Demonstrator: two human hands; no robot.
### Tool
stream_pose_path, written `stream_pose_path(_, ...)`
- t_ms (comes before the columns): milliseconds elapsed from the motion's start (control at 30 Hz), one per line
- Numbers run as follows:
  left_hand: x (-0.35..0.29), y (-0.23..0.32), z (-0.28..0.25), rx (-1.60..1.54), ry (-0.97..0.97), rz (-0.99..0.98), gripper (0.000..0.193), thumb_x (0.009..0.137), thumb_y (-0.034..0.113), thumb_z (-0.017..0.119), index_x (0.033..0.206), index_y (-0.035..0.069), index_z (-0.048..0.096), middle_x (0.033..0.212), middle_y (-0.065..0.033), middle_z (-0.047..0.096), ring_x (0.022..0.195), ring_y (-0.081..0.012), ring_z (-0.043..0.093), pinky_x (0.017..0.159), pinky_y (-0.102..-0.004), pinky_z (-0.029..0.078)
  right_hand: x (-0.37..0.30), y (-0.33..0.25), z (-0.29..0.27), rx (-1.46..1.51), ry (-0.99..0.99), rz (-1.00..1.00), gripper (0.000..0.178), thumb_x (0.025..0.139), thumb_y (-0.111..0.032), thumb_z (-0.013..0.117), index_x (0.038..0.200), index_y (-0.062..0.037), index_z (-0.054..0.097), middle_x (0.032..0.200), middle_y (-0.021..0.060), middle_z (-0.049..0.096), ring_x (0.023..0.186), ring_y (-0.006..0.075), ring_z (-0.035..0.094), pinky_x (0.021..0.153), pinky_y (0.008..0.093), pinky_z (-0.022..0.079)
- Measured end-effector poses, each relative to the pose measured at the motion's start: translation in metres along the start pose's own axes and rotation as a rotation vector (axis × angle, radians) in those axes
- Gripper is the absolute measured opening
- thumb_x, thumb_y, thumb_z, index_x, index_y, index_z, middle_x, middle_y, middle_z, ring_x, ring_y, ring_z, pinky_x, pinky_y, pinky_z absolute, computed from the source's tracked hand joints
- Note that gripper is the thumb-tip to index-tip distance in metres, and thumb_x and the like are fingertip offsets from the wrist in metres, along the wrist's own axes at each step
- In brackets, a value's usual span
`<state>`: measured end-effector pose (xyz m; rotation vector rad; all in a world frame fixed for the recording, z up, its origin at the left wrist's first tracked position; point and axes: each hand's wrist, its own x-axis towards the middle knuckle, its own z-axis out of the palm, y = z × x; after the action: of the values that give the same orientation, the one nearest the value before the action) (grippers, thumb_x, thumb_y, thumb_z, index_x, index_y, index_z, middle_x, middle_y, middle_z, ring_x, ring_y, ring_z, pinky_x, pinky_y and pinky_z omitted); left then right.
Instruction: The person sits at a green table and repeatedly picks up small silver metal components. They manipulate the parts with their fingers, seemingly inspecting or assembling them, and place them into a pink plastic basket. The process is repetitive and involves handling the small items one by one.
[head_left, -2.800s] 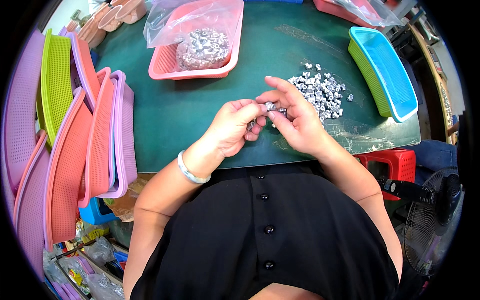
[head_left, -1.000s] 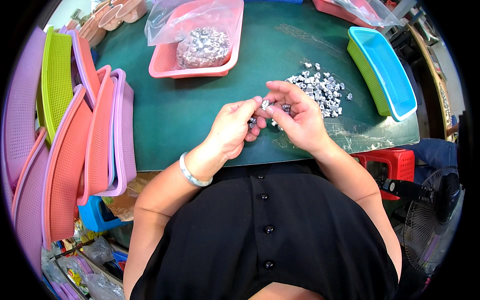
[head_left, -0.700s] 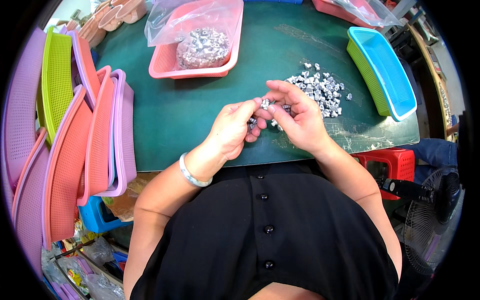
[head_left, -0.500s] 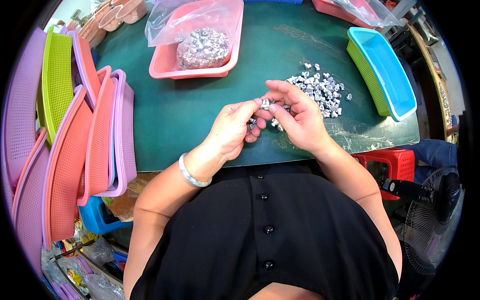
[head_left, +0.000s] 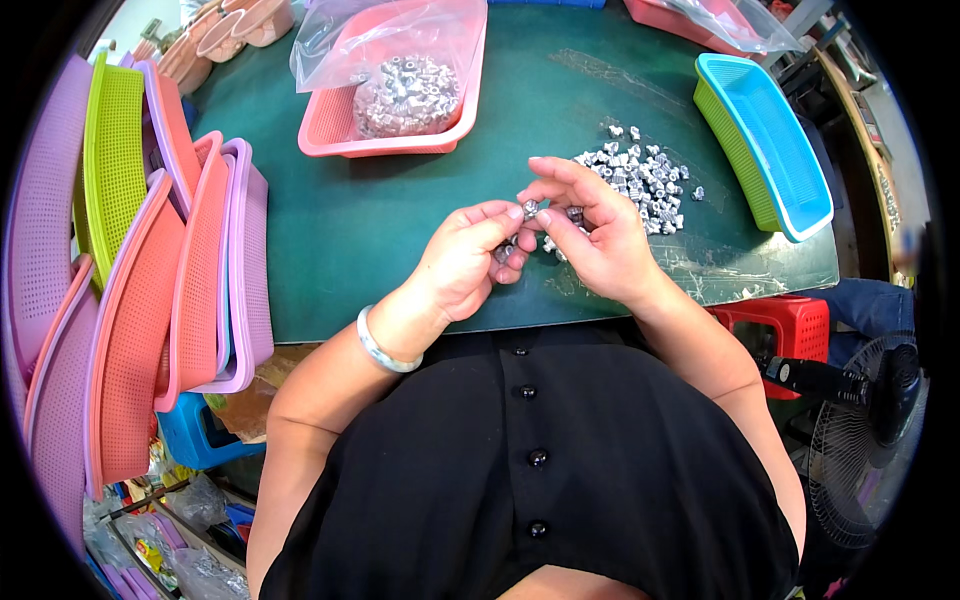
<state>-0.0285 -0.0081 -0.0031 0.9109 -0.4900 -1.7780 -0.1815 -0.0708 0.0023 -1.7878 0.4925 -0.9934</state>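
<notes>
Above the green tabletop (head_left: pixel 400 230), left hand (head_left: pixel 460 255) and right hand (head_left: pixel 608 245) together pinch one small silver metal fitting (head_left: pixel 531 209), its handling apparently unfinished; further fittings (head_left: pixel 506 250) sit within the fingers, a loose pile (head_left: pixel 655 195) remains, and many lie bagged in the pink basket (head_left: pixel 325 122).
</notes>
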Motion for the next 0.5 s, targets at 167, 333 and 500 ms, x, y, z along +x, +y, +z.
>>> stream_pose_path(167,0.0,-0.0007,-0.0018,-0.047,-0.033,-0.019,0.018,0.088,0.018,0.047,0.091,0.003,0.056,0.073,-0.0017,0.053,0.058,-0.0082,0.044,0.048,-0.0194,0.034,0.0,0.0,0.0004,0.003,-0.004,0.009,0.038,0.079,0.007,0.05,0.116,0.0002,0.046,0.091,0.0095,0.06,0.076,0.0118,0.059,0.068,0.0244,0.048)
stream_pose_path(333,-0.0001,-0.0015,-0.0007,-0.073,-0.041,-0.034,0.017,0.088,0.018,0.047,0.09,0.003,0.055,0.073,-0.0024,0.053,0.058,-0.0086,0.044,0.047,-0.0197,0.034,-0.0001,-0.0017,0.0006,0.03,-0.015,0.035,0.035,0.08,0.007,0.049,0.115,0.0019,0.046,0.091,0.0099,0.06,0.072,0.0111,0.059,0.067,0.024,0.048)
stream_pose_path(500,-0.0005,-0.0022,-0.0004,-0.066,-0.046,-0.04,0.016,0.089,0.017,0.045,0.088,0.004,0.055,0.072,-0.0019,0.053,0.057,-0.0079,0.045,0.047,-0.0192,0.035,-0.0001,-0.0021,0.001,0.044,-0.015,0.058,0.034,0.081,0.006,0.048,0.115,0.0025,0.046,0.09,0.0099,0.06,0.07,0.0109,0.059,0.065,0.0239,0.048)
